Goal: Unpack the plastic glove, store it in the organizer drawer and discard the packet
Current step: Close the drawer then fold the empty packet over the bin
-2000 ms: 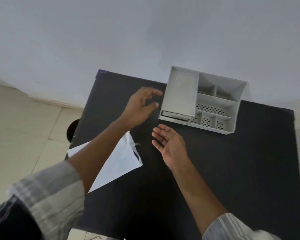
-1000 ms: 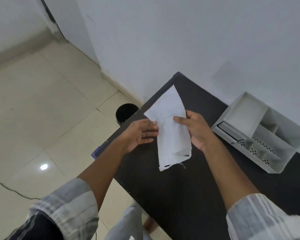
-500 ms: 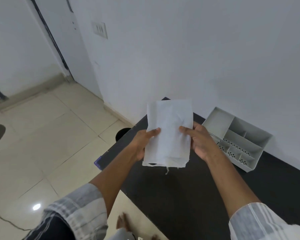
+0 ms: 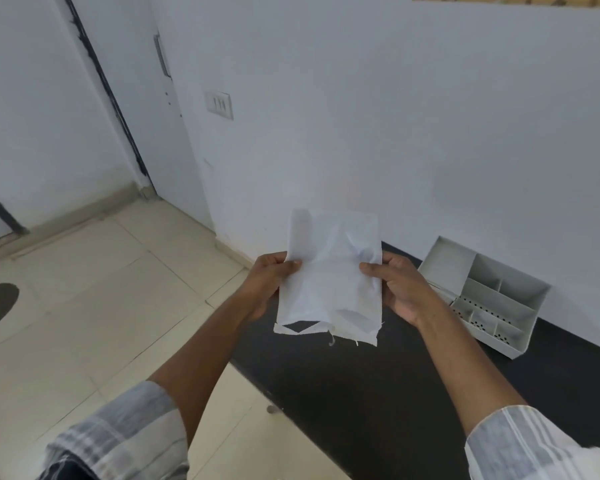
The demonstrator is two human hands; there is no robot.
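Wall (image 4: 395, 116), white, fills the upper view; tiled floor (image 4: 84, 306) at left; door (image 4: 174, 133) at left rear. Black surface (image 4: 361, 393) runs along the wall, lower right.

Both forearms reach forward from plaid sleeves, wrists roughly level, palms turned toward each other. Left hand (image 4: 265, 289): grip closed on the packet's left edge, thumb on the near face, fingers behind. Right hand (image 4: 400, 289): grip closed on the right edge, thumb on the near face.

Packet (image 4: 329, 278): white, thin, crumpled, held in the air between the hands, above the surface's left end. Long axis near vertical; flat face toward the camera. Bottom edge is ragged, with loose threads and a folded corner. Glove not discernible from the packet.

Organizer (image 4: 482, 292): grey, on the surface against the wall, just right of the right hand, apart from the packet. Open compartments face up; the near ones are perforated.

Switch plate (image 4: 219, 105) on the wall, upper left.
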